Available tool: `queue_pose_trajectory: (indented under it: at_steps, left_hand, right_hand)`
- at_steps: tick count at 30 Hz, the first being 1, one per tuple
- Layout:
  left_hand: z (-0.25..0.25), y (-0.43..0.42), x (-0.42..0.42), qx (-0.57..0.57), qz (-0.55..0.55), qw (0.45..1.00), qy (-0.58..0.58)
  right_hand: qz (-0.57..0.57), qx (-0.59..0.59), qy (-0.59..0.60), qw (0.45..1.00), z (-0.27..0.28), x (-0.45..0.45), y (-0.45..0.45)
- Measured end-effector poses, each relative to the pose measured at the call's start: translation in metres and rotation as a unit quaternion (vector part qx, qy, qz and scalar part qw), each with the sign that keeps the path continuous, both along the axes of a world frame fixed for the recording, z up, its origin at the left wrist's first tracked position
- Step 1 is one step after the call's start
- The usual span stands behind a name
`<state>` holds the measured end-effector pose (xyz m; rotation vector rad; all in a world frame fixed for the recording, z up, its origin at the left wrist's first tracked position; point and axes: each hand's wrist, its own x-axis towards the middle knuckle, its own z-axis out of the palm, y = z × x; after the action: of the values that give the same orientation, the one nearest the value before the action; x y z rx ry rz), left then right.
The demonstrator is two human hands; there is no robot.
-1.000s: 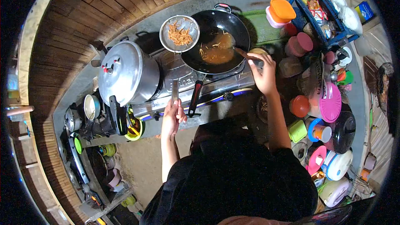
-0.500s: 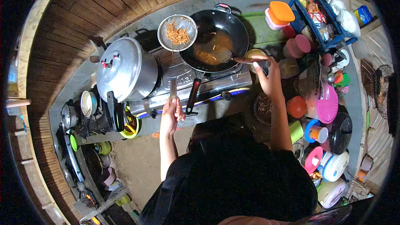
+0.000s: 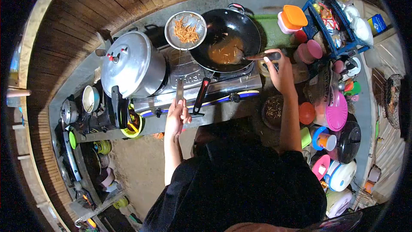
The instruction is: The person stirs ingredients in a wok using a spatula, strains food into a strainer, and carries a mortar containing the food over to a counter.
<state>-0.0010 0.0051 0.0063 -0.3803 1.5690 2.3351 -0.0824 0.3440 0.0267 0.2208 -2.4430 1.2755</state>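
My left hand [image 3: 176,118] is closed round the handle of a round metal strainer [image 3: 171,41], which holds brown fried strips [image 3: 186,32] beside the wok's left rim. The black wok [image 3: 214,23] sits on the stove [image 3: 171,73] with brown oil [image 3: 222,51] and a few pale strips in it. My right hand [image 3: 281,73] grips the brown handle of a spatula [image 3: 255,56], whose blade dips into the oil at the wok's right side. The wok's black handle [image 3: 201,96] points toward me.
A large pressure cooker [image 3: 128,66] stands left of the strainer. An orange-lidded box [image 3: 294,16] is behind right, near a blue rack [image 3: 330,30]. A bowl of strips [image 3: 273,109] lies by my right forearm. Lidded containers, one with a pink lid [image 3: 336,111], line the right side.
My right hand has shifted right and changed its hold on the spatula, whose blade has moved within the oil. Pale strips in the oil have shifted. My left hand still holds the strainer.
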Motion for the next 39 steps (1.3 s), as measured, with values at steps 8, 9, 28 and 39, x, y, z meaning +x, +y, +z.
queue_pose_trajectory:
  at_steps: [8, 9, 28, 39]
  left_hand:
    - [0.000, -0.002, 0.000, -0.008, -0.017, 1.000, 0.000]
    - [0.000, -0.002, -0.001, -0.006, -0.018, 1.000, 0.002]
    - [0.005, -0.005, 0.003, 0.010, -0.004, 1.000, 0.015]
    - [0.001, -0.011, 0.002, 0.011, 0.007, 1.000, 0.023]
  right_hand:
    - [-0.055, 0.121, 0.093, 0.987, 0.011, -0.005, -0.008]
    - [-0.056, 0.123, 0.095, 0.986, 0.013, -0.005, -0.005]
    - [-0.104, 0.057, 0.118, 0.986, -0.034, -0.010, -0.063]
    - [-0.155, 0.093, 0.133, 0.975, -0.029, 0.012, -0.045]
